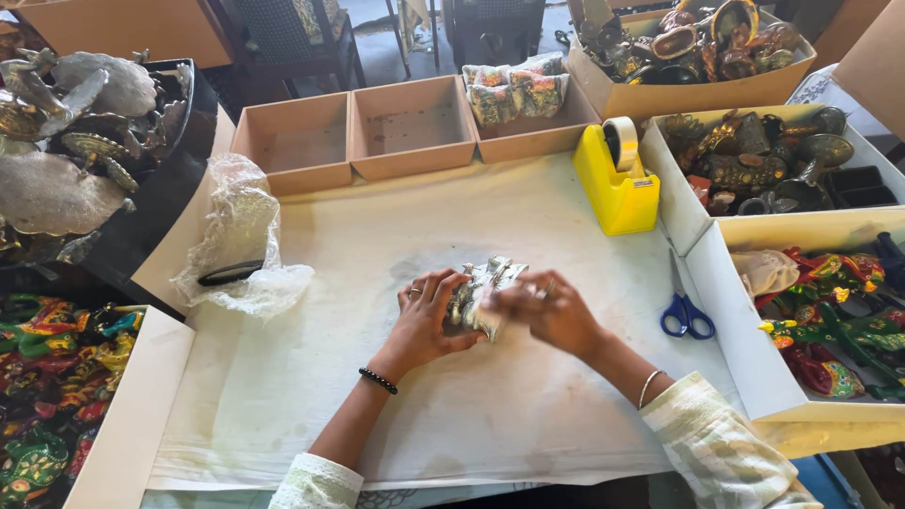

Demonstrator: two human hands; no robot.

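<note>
Near centre, on white paper-covered table (377,415): left hand (426,316) and right hand (551,311), fingers curled and clamped on silvery metal figurine (483,292), pinned between both palms, top projecting beyond fingertips. Risk, as judged: slip from the grip, through smooth metal and the uneven shape. Right: blue scissors (686,311). Left: crumpled plastic wrap (240,240). Farther: yellow tape dispenser (617,179). Far: three shallow cardboard trays (410,127).
</note>
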